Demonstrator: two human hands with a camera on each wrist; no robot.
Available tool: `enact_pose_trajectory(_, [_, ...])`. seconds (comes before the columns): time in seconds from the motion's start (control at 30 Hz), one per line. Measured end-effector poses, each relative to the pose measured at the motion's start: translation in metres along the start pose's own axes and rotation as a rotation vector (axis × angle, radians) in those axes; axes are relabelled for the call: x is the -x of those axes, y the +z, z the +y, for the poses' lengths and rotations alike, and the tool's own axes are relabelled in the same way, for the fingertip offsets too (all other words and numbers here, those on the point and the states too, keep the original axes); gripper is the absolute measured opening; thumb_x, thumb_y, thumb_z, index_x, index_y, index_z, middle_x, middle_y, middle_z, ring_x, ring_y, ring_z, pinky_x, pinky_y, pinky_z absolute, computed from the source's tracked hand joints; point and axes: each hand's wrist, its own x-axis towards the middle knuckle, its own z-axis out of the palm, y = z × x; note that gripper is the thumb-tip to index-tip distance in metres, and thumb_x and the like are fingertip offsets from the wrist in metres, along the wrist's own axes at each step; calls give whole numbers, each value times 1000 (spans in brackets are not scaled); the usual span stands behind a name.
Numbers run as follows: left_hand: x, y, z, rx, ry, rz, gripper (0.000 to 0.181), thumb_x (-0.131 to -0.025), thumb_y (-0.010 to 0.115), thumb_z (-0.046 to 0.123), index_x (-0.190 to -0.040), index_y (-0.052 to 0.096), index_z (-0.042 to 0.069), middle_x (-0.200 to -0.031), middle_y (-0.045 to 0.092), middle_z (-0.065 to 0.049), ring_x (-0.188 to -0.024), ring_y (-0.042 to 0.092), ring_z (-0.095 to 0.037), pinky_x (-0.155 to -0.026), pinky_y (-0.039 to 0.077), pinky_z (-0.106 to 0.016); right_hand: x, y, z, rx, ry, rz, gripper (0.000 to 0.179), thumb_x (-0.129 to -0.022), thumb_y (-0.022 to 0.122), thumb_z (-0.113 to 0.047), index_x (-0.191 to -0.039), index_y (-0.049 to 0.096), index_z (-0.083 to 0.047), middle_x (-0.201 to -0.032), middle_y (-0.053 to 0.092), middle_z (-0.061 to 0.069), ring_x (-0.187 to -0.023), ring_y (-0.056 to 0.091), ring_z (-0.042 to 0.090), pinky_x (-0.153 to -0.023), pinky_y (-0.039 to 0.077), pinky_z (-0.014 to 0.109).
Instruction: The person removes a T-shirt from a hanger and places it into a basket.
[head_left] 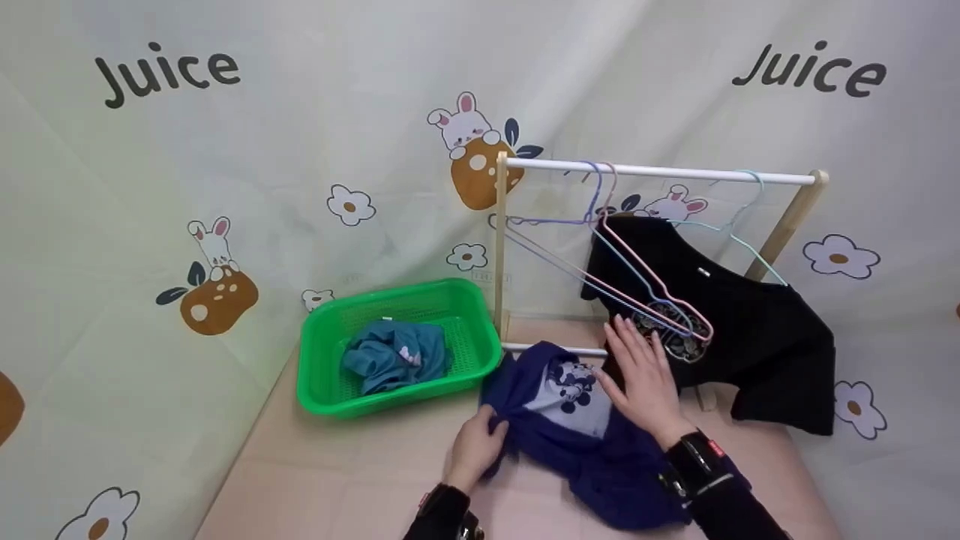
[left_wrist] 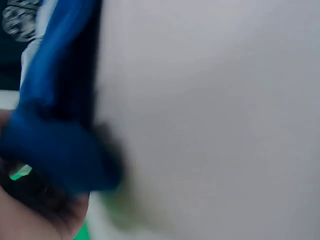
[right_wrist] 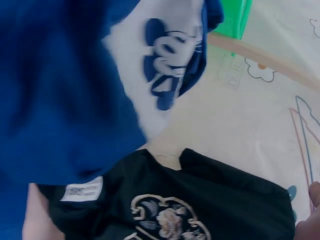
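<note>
A dark blue garment (head_left: pixel 540 442) with a white panel and a cartoon mouse print lies crumpled on the table in the head view. My left hand (head_left: pixel 476 446) pinches its left edge, and in the left wrist view blue cloth bunches over the fingers of that hand (left_wrist: pixel 37 220). Over the garment's right side, my right hand (head_left: pixel 643 382) is spread with straight fingers, close to the black T-shirt (head_left: pixel 780 337). The T-shirt hangs on a light green hanger (head_left: pixel 750 199). In the right wrist view the blue garment (right_wrist: pixel 65 100) fills the upper left, blurred.
A green basket (head_left: pixel 307 367) holding a teal garment (head_left: pixel 397 352) stands left of the wood-and-white rack (head_left: pixel 660 171). A purple hanger (head_left: pixel 555 220) and a pink hanger (head_left: pixel 649 277) hang from the rail. A patterned curtain (head_left: pixel 337 90) backs the pinkish table (head_left: pixel 300 480).
</note>
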Motion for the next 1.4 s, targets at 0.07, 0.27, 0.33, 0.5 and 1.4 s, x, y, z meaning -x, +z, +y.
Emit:
enact_pose_trajectory(0.07, [-11,-7,6,102,-31,53,13,-92,68,14,-93,56,10,-83,64,-9,-78,64,-29,-69,50,-45,4,-1,2,-6,17,-16,73,-90,65,-36,-152,39,-9,-156,36,14,-142,33,33,-112,18,62])
enact_pose_trajectory(0.27, [-48,-36,35,386,-106,144,11,-95,62,12,-93,53,6,-87,58,-8,-84,56,-25,-77,46,-41,11,-2,6,-19,54,-42,75,-88,70,-31,-152,39,-8,-155,38,15,-140,36,35,-111,20,64])
enact_pose_trajectory(0.33, [-55,-56,58,481,-133,147,9,-97,60,9,-94,54,3,-90,57,-8,-88,54,-25,-80,44,-38,14,-2,6,-26,62,-48,73,-88,69,-31,-152,40,-8,-155,38,15,-140,37,35,-110,20,64])
enact_pose_trajectory(0.5, [-77,-98,88,708,-166,138,8,-99,55,6,-95,53,-1,-94,55,-8,-93,51,-23,-82,42,-33,22,-3,10,-30,79,-52,71,-90,65,-34,-152,40,-9,-154,39,15,-139,38,35,-113,17,61])
enact_pose_trajectory(1.4, [-158,-276,141,809,263,614,5,-99,53,-1,-101,50,3,-108,52,-8,-104,55,-17,-92,42,-28,57,-8,31,-3,191,-75,73,-88,72,-31,-150,42,-7,-153,39,19,-136,40,39,-113,16,61])
